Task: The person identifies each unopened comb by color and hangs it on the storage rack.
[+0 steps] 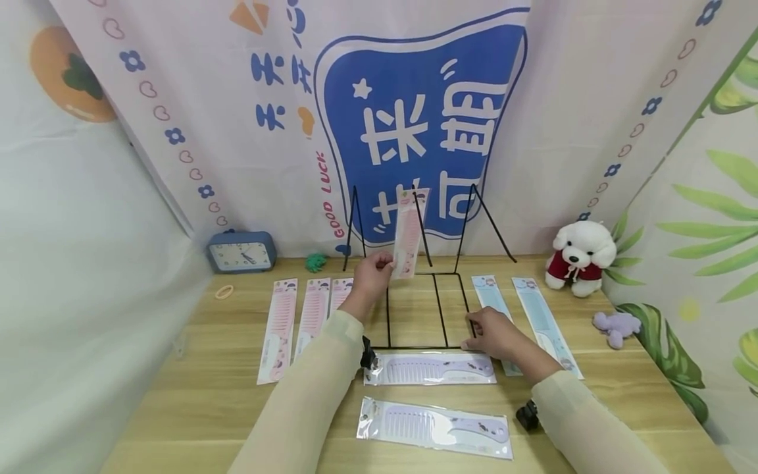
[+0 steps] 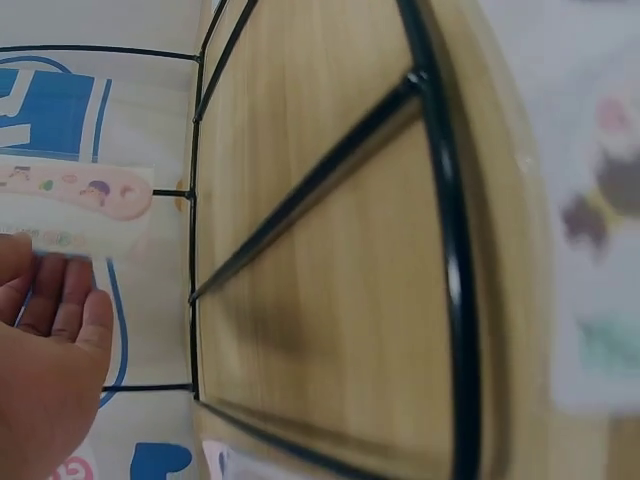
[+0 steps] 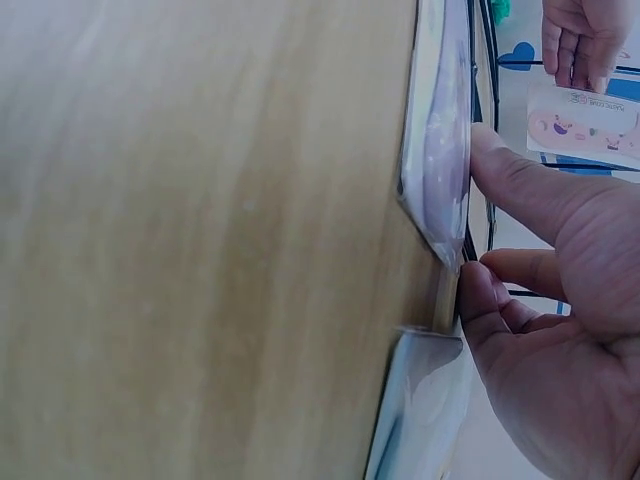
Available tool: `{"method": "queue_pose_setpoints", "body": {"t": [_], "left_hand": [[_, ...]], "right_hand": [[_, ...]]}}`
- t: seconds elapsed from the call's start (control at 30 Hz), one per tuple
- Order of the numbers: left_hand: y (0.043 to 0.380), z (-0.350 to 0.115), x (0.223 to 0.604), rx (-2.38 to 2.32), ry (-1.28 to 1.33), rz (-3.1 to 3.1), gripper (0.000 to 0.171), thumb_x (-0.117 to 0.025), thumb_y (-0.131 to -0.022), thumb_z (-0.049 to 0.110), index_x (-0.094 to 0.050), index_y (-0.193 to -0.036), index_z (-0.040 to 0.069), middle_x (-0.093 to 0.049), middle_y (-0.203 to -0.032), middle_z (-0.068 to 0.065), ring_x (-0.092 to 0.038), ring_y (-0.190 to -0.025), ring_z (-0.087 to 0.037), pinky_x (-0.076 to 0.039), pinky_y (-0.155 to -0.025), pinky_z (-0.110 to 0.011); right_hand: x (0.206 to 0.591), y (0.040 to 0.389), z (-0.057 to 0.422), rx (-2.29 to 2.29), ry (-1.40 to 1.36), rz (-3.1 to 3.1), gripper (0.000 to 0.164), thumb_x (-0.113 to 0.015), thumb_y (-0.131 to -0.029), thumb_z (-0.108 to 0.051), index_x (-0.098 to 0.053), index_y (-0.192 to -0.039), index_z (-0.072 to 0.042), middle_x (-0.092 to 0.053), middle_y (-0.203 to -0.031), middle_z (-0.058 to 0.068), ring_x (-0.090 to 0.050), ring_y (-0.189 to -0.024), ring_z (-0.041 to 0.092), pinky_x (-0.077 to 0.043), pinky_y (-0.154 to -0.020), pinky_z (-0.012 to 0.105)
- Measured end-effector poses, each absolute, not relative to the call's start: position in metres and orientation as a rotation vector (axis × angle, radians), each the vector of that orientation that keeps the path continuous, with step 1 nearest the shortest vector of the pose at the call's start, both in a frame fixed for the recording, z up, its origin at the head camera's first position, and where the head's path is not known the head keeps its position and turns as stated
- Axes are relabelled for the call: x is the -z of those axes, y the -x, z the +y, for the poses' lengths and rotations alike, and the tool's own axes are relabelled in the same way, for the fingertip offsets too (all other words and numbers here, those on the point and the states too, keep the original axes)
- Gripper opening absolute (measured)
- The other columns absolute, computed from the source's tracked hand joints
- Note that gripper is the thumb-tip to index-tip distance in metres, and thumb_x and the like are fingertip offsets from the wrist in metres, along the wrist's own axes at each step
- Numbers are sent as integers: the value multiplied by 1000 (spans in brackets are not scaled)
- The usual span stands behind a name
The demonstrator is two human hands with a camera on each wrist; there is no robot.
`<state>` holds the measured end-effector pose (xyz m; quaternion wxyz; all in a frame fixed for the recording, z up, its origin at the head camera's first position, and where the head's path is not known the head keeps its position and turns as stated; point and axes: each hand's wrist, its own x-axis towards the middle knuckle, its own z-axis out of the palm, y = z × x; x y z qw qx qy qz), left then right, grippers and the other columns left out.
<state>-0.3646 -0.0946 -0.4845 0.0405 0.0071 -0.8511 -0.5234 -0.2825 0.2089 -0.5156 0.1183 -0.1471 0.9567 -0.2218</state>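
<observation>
A green toy (image 1: pixel 316 262), its shape unclear, sits between a clock (image 1: pixel 241 252) and plush dog (image 1: pixel 581 257).

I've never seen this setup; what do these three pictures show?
There's no machine, just a person working bare-handed. The wide view comes from a head-worn camera, the two close ones from a camera on each wrist. The left hand holds up a packaged pink comb by the upright part of a black wire rack; the right hand holds its near right corner. On the wooden table lie more packaged combs, pink, purple and blue, with a clock and toy dog farther back.
</observation>
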Motion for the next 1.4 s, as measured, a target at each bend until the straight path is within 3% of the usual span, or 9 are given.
{"method": "queue_pose_setpoints", "body": {"t": [0.2, 0.37, 0.63, 0.77, 0.93, 1.03, 1.1, 1.27, 1.4], "left_hand": [[332, -131, 477, 1435, 23, -2747, 26, -66, -109, 18, -71, -130, 3, -74, -126, -15, -69, -120, -31, -58, -105, -46], [299, -187, 466, 1202, -64, -2894, 38, -69, -106, 22, -67, -137, 0, -72, -131, -20, -68, -123, -38, -56, -108, -52], [264, -278, 474, 805, -442, -3061, 64, -67, -104, 31, -52, -139, -21, -62, -131, -42, -63, -120, -54, -53, -105, -63], [255, -293, 484, 770, -539, -3112, 72, -70, -102, 37, -53, -132, -26, -62, -124, -43, -66, -107, -50, -56, -96, -62], [250, -288, 492, 718, -526, -3165, 79, -72, -101, 38, -47, -134, -30, -57, -124, -45, -61, -115, -57, -52, -102, -64], [246, -285, 492, 679, -526, -3154, 72, -72, -101, 30, -46, -132, -30, -56, -122, -45, -57, -117, -60, -50, -102, -66], [243, -287, 490, 670, -528, -3132, 60, -71, -100, 24, -53, -125, -28, -59, -117, -43, -60, -110, -59, -53, -94, -65], [239, -297, 485, 817, -606, -3096, 31, -71, -98, 14, -65, -105, -16, -68, -96, -31, -68, -82, -42, -58, -66, -48], [239, -303, 483, 889, -691, -3117, 22, -71, -97, 12, -68, -100, -10, -67, -91, -24, -66, -77, -34, -55, -62, -40]], "right_hand": [[514, 279, 203, 648, 431, 2798, 74, -89, -94, -28, -58, -152, 5, -66, -139, 25, -63, -126, 35, -54, -108, 56], [510, 280, 198, 618, 447, 2801, 74, -88, -95, -29, -58, -152, 5, -63, -143, 28, -61, -134, 43, -52, -112, 59], [505, 280, 205, 584, 455, 2808, 74, -86, -96, -30, -56, -154, 6, -62, -144, 30, -61, -133, 46, -53, -111, 59], [503, 279, 210, 598, 449, 2804, 75, -87, -96, -30, -56, -154, 7, -63, -143, 29, -62, -132, 46, -54, -109, 60], [504, 279, 213, 619, 443, 2794, 75, -87, -96, -30, -56, -154, 7, -63, -142, 29, -63, -129, 44, -55, -106, 59], [505, 279, 212, 632, 438, 2790, 76, -87, -96, -31, -56, -154, 7, -63, -142, 29, -64, -128, 43, -56, -106, 59], [505, 279, 211, 638, 437, 2790, 76, -87, -96, -31, -56, -154, 6, -63, -141, 29, -64, -128, 43, -55, -106, 59], [507, 278, 209, 639, 444, 2792, 75, -87, -96, -30, -56, -154, 7, -63, -142, 29, -63, -130, 44, -55, -107, 60], [509, 277, 207, 651, 444, 2780, 75, -87, -96, -30, -55, -154, 7, -63, -142, 29, -64, -128, 43, -56, -105, 58]]}}
